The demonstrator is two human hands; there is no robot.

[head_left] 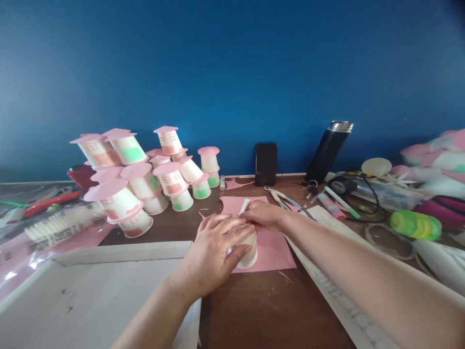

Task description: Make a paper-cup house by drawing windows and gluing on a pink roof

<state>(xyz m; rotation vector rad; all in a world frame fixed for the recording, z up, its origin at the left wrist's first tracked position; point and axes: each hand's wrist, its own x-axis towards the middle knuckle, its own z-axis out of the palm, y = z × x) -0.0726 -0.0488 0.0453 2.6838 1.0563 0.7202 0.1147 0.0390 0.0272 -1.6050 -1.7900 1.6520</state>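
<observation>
My left hand point(214, 249) lies over a white paper cup point(249, 252) and presses it down onto a pink paper sheet point(271, 245) on the brown table, fingers wrapped round the cup. My right hand point(265, 214) is closed in a pinch on a white pen point(244, 206), its tip against the paper beside the cup's far side. Most of the cup is hidden under my fingers.
Several paper-cup houses with pink roofs point(145, 177) are stacked at the back left. A black phone point(266, 164) and a black flask point(329, 151) lean on the blue wall. Scissors point(285, 198), markers, cable and tape rolls crowd the right. A cardboard box point(119, 291) sits front left.
</observation>
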